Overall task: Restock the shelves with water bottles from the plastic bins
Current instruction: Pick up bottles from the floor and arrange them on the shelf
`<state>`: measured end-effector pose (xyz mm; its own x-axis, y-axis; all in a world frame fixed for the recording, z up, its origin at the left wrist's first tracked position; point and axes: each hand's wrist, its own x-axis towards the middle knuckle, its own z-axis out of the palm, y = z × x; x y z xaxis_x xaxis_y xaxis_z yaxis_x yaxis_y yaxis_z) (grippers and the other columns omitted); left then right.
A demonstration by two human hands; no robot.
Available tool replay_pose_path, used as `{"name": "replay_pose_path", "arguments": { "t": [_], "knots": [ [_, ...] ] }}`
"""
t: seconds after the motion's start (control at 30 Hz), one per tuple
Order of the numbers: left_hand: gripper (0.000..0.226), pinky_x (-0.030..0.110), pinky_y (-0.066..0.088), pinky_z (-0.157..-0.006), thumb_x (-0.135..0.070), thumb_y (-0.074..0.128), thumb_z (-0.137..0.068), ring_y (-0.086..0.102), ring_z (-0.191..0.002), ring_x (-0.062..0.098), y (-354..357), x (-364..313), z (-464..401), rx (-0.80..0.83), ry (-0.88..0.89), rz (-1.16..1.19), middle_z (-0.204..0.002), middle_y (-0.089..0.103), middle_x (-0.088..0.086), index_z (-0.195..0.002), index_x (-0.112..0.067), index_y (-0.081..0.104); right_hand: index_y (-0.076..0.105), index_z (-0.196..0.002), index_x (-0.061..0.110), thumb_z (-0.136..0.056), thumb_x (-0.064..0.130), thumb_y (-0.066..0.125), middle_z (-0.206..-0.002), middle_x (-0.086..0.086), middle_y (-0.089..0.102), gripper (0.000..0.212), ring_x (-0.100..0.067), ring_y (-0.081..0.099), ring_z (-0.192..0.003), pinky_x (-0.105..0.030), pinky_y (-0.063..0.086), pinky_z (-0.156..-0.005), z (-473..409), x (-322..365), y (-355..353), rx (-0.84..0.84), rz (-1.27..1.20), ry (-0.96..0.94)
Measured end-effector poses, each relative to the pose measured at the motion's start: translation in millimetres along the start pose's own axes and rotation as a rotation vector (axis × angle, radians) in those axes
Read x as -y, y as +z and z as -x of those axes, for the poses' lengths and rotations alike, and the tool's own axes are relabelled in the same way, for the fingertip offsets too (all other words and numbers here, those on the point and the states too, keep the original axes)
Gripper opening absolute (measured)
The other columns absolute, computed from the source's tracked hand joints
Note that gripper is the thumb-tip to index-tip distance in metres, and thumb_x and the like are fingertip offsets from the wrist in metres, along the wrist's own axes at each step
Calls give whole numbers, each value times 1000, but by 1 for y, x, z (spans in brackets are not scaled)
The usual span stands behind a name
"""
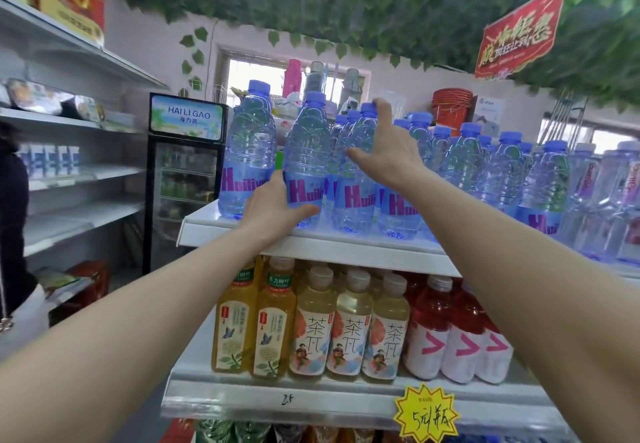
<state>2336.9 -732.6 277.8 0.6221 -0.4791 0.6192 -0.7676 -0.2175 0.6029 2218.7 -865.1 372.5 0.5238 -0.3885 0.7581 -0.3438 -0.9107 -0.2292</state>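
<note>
Your left hand [277, 208] is curled round the base of a water bottle [306, 162] at the front edge of the top shelf [346, 245], thumb on its left side and fingers wrapped under the label. That low grip looks chosen to slide the bottle back and keep it upright, since a tall bottle pushed from higher up would tip. Your right hand [388, 151] is spread wide against the neighbouring bottle [360, 172], fingertips up by the blue cap and thumb out across its shoulder; it presses and steadies, it does not close round anything. Braced like that, it probably stops the row behind from toppling while the new bottle is seated.

The top shelf already carries a dense block of the same blue-capped bottles running to your right, with one more standing at the far left corner [247, 151]. The plastic bins are not in view. Below, tea bottles [348, 335] and red drinks [464, 335] fill the next shelf, untouched.

Judging by this, you are squaring up the front row; watch the shelf lip, because the held bottle sits close to it
</note>
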Motion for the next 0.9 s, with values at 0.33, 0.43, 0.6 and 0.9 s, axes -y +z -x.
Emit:
{"name": "replay_pose_path", "arguments": {
  "t": [0.33,0.43,0.6,0.9],
  "knots": [
    [68,32,46,-87,-45,73,-81,61,-108,21,2,3,3,-12,26,1,-124,62,3,-133,-14,40,13,-150,27,-88,40,67,-86,-11,59,84,-33,59,-80,-39,46,-68,-4,-3,12,-56,20,-6],
    [79,35,46,-94,-43,72,-83,57,-117,23,7,5,6,-42,57,-32,-132,57,5,-143,-12,31,12,-151,27,-89,45,65,-95,-12,61,84,-33,60,-85,-40,47,-74,-1,-6,9,-42,46,-39],
    [89,39,33,-111,-15,72,-86,25,-143,26,16,-4,22,-249,347,-258,-157,20,10,-153,-9,14,36,-142,18,-96,24,58,-113,-11,56,52,-29,54,-104,-38,44,-83,15,-28,-11,-306,19,-164],
    [86,41,31,-109,-33,53,-98,28,-142,32,60,-56,25,34,187,-241,-162,1,11,-153,-9,-7,4,-155,15,-96,43,57,-141,-21,44,84,-39,50,-122,-44,42,-95,48,-79,-1,-92,-51,162]
  ]
}}
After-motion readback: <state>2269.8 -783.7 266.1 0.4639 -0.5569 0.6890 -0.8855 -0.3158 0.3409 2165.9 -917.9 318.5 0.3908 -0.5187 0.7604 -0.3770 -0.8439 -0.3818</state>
